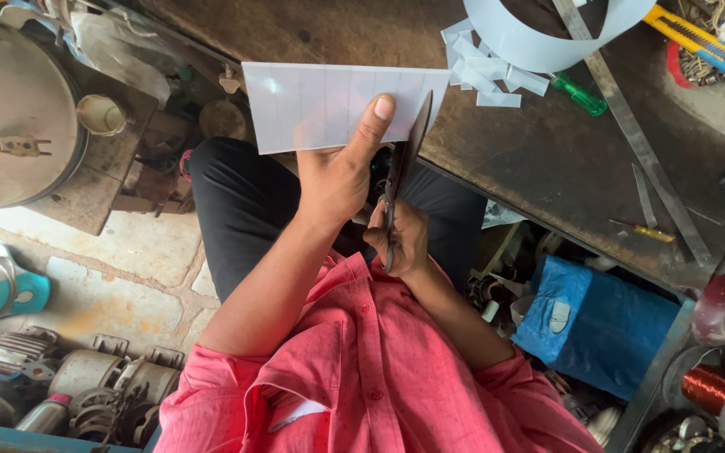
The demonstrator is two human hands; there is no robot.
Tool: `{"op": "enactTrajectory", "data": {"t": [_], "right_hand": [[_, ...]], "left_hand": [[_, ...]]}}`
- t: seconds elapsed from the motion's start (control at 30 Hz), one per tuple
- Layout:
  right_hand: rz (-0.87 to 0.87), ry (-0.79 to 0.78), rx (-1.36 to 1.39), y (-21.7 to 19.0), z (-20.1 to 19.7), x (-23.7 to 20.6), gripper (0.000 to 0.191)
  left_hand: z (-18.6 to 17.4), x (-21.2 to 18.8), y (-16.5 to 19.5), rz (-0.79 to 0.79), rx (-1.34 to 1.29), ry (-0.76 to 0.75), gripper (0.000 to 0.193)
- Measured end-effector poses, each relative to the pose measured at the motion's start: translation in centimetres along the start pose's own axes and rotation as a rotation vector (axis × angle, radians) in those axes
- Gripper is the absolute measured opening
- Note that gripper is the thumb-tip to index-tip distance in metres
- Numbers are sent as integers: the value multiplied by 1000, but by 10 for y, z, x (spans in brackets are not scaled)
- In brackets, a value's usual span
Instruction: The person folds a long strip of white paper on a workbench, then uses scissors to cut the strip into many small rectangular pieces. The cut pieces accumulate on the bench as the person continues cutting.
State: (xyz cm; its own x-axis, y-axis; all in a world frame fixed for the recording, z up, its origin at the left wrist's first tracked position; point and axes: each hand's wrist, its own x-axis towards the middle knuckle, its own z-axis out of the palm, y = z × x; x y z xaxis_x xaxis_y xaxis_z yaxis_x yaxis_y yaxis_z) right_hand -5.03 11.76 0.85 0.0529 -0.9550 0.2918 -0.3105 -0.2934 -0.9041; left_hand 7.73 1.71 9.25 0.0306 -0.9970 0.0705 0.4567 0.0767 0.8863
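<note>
From the head camera, the pale plastic sheet (329, 105) with faint ruled lines is held flat out past the person's knees, its right edge meeting the blades of the scissors (402, 164). The left hand (341, 172) pinches the sheet, thumb pressed on top near the right edge and the other fingers hidden beneath it. The right hand (400, 239), just below the sheet, has its fingers closed through the scissor handles; the dark blades point up along the sheet's right edge, and how far they are parted cannot be told.

The left and top edges of the sheet hang free over the cluttered floor. To the right of the sheet the dark workbench (547, 159) edge runs diagonally, close beside the blades.

On the bench, right of the sheet, lies a heap of cut plastic strips (484, 71) under a curled band of the same pale plastic (539, 38). Just beyond them are a green-handled screwdriver (579, 95), a long steel ruler (639, 143) and a yellow-and-blue utility knife (698, 38).

Left of the sheet stands a round grey metal drum (10, 117). Below and right of the sheet, under the bench, sits a blue bag (606, 323) with a small white patch, and further right a spool of copper wire (706, 387).
</note>
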Motion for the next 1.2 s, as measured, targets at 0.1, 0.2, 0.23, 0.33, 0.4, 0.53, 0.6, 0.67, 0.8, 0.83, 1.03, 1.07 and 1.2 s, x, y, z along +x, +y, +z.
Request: {"op": "enactTrajectory", "data": {"t": [0.1,0.2,0.23,0.33,0.4,0.53,0.6,0.67,0.8,0.83,1.03,1.07,1.2], "right_hand": [[10,6,-45,2,0,-2,54],[93,7,-47,2,1,-5,53],[132,9,-22,1,2,-6,54],[147,-2,-11,0,2,-4,52],[99,-8,14,-1,2,0,54],[10,25,-54,-1,-3,4,64],[4,48,-122,-1,-4,4,68],[23,62,-130,-1,-4,2,72],[4,73,-111,-1,-3,0,69],[12,74,-97,-1,-3,0,69],[23,80,-94,-1,-4,0,63],[27,84,-105,0,-3,-1,62],[56,87,-10,0,0,-5,54]], "left_hand": [[-1,-1,0,9,-9,-9,22],[-1,-1,-1,-33,-18,1,21],[-1,0,-1,-50,-7,6,21],[0,1,1,-56,26,3,22],[1,0,2,-5,49,-18,23],[6,-17,4,-142,67,-55,22],[6,-22,4,-196,63,-83,22],[6,-25,2,-126,51,-104,21],[7,-25,0,-91,41,-111,20],[7,-25,0,-97,46,-107,20],[8,-23,-1,-88,57,-108,21],[7,-23,-1,-90,58,-109,21],[6,-24,-3,-121,43,-101,22]]}}
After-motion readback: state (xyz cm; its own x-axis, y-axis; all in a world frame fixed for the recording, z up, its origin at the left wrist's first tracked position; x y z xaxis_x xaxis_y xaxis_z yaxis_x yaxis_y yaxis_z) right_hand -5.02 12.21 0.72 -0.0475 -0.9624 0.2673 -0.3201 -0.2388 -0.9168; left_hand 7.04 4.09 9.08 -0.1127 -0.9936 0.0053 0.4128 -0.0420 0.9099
